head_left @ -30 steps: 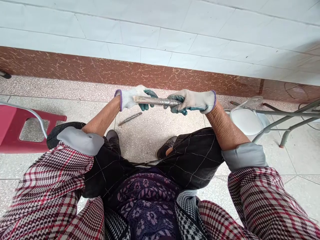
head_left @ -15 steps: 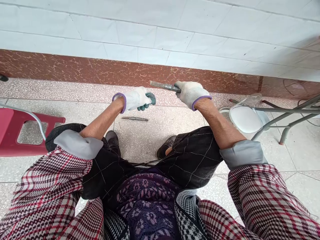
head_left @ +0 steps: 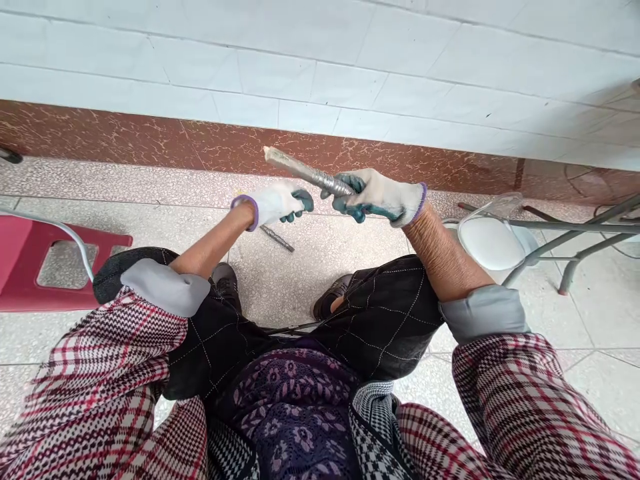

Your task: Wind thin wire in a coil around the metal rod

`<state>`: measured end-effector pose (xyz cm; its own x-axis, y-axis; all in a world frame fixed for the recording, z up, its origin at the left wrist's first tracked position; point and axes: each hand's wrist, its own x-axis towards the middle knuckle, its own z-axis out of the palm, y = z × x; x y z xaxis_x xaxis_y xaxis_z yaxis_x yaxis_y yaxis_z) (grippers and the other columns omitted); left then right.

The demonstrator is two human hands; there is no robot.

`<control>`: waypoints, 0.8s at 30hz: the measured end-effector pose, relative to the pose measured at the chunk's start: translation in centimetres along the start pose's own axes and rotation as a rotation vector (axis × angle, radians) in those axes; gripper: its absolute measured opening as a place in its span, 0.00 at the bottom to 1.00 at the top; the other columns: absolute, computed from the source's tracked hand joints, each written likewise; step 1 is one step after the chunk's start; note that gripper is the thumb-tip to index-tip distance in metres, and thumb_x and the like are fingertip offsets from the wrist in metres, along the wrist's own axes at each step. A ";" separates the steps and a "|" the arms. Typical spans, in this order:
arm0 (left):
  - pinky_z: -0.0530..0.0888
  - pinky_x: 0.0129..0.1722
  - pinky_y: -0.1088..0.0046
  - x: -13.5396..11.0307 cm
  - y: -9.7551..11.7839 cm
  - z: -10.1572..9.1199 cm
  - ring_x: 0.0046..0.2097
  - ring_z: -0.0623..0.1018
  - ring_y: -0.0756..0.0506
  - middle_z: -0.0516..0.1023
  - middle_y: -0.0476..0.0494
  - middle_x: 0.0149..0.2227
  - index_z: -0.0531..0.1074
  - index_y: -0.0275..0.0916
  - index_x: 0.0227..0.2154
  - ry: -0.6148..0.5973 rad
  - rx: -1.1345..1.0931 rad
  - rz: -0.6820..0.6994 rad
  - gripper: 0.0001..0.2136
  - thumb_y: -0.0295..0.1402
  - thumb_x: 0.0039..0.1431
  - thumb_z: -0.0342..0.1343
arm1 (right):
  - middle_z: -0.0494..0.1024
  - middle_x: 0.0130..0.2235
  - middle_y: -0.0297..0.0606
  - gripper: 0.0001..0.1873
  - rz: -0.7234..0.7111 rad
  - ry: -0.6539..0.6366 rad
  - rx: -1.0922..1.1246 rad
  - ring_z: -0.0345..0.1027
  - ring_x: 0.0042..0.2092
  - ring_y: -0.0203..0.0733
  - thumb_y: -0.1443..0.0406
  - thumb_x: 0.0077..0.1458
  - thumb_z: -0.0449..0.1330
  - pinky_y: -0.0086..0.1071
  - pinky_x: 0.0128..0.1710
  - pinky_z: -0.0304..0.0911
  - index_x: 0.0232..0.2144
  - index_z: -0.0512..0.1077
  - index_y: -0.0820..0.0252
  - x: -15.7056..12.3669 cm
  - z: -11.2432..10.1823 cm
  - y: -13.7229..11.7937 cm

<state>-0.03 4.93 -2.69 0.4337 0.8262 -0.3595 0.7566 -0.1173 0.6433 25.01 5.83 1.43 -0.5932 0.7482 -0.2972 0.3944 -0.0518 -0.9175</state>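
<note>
My right hand (head_left: 373, 193), in a white glove with green-coated fingers, grips a greyish stick (head_left: 293, 165) wound with shiny silvery wire or tape near the fingers. The stick's bare end points up and left, toward the wall. My left hand (head_left: 283, 203), gloved the same way, has its fingers curled together; whatever is in them, if anything, is too small to make out. It is apart from the stick. Below it, a second thin stick (head_left: 277, 238) with a dark, ridged winding lies tilted, apparently on the floor, its far end hidden behind the left glove.
A red plastic stool (head_left: 107, 247) with a pale cable across it stands at left. On the right are a white round-seated chair (head_left: 490, 240) and grey metal legs (head_left: 575, 253). Ahead runs the white tiled wall (head_left: 280, 73) with its brown marbled base (head_left: 150, 137).
The held stick has come lower at my right hand and tilts more, its tip reaching further left. The lower stick has turned from level to slanting. My left hand has barely moved.
</note>
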 end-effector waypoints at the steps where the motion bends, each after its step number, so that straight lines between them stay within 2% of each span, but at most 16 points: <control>1: 0.70 0.36 0.69 -0.1 0.3 0.5 0.34 0.76 0.47 0.84 0.37 0.40 0.80 0.33 0.58 -0.024 -0.035 -0.014 0.21 0.33 0.67 0.55 | 0.72 0.26 0.28 0.13 -0.006 0.017 -0.029 0.58 0.24 0.30 0.68 0.51 0.73 0.26 0.18 0.57 0.41 0.80 0.59 0.2 0.3 0.0; 4: 0.72 0.37 0.67 -0.7 0.9 1.3 0.37 0.77 0.44 0.84 0.37 0.40 0.80 0.36 0.58 -0.078 -0.045 -0.030 0.20 0.36 0.67 0.56 | 0.71 0.26 0.29 0.12 -0.029 0.068 -0.042 0.59 0.24 0.31 0.61 0.57 0.71 0.27 0.18 0.60 0.41 0.78 0.60 1.0 1.2 0.5; 7: 0.73 0.37 0.63 -1.7 1.2 1.2 0.38 0.79 0.40 0.83 0.38 0.39 0.81 0.43 0.57 -0.092 0.026 -0.057 0.19 0.40 0.67 0.57 | 0.71 0.26 0.30 0.22 -0.095 0.035 0.000 0.60 0.23 0.32 0.48 0.59 0.69 0.27 0.16 0.60 0.39 0.76 0.60 1.3 1.6 1.2; 9: 0.74 0.37 0.61 -2.3 1.1 1.0 0.39 0.80 0.37 0.83 0.39 0.38 0.82 0.47 0.56 -0.080 0.048 -0.068 0.19 0.42 0.65 0.60 | 0.71 0.25 0.30 0.26 -0.123 0.021 0.021 0.60 0.21 0.31 0.42 0.57 0.69 0.27 0.15 0.59 0.37 0.76 0.60 1.3 1.8 1.4; 12: 0.74 0.37 0.59 -3.2 1.1 0.7 0.39 0.79 0.35 0.82 0.39 0.36 0.82 0.50 0.56 -0.054 0.070 -0.081 0.20 0.42 0.62 0.62 | 0.72 0.24 0.31 0.27 -0.100 0.008 0.083 0.62 0.21 0.32 0.43 0.52 0.73 0.27 0.15 0.60 0.34 0.74 0.59 1.1 2.2 1.0; 15: 0.73 0.36 0.60 -3.9 1.1 0.0 0.38 0.79 0.36 0.80 0.40 0.34 0.83 0.50 0.54 -0.029 0.105 -0.089 0.18 0.42 0.62 0.62 | 0.77 0.28 0.35 0.27 -0.029 -0.026 0.155 0.67 0.23 0.34 0.47 0.47 0.76 0.27 0.17 0.63 0.34 0.73 0.59 1.2 3.1 0.3; 17: 0.72 0.36 0.62 -4.3 1.1 -0.8 0.37 0.78 0.37 0.80 0.40 0.33 0.83 0.49 0.52 -0.009 0.138 -0.091 0.16 0.41 0.63 0.61 | 0.78 0.30 0.35 0.26 0.002 -0.042 0.186 0.65 0.22 0.32 0.48 0.47 0.77 0.27 0.15 0.60 0.36 0.73 0.59 1.5 3.6 0.0; 19: 0.71 0.36 0.64 -4.3 1.0 -1.8 0.37 0.78 0.38 0.80 0.40 0.34 0.84 0.47 0.50 0.015 0.180 -0.093 0.15 0.40 0.65 0.59 | 0.75 0.27 0.31 0.26 -0.019 -0.023 0.214 0.59 0.19 0.30 0.48 0.48 0.76 0.26 0.13 0.54 0.38 0.74 0.59 2.0 3.9 -0.2; 21: 0.70 0.36 0.65 -4.1 0.8 -2.8 0.37 0.77 0.40 0.80 0.39 0.35 0.84 0.44 0.49 0.036 0.229 -0.096 0.14 0.37 0.67 0.56 | 0.70 0.24 0.26 0.28 -0.080 0.025 0.247 0.55 0.18 0.29 0.45 0.51 0.74 0.26 0.12 0.50 0.41 0.74 0.59 2.7 3.8 -0.3; 24: 0.67 0.34 0.66 -3.3 0.1 -3.6 0.34 0.75 0.42 0.81 0.37 0.36 0.83 0.39 0.49 0.053 0.353 -0.096 0.15 0.34 0.69 0.53 | 0.67 0.23 0.25 0.34 -0.123 0.067 0.281 0.54 0.18 0.30 0.39 0.52 0.71 0.27 0.13 0.50 0.45 0.75 0.60 3.6 3.2 -0.1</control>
<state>-3.10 4.15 0.99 0.3331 0.8692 -0.3654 0.9191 -0.2128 0.3316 20.56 6.37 -0.37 -0.5731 0.8018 -0.1695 0.1074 -0.1316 -0.9855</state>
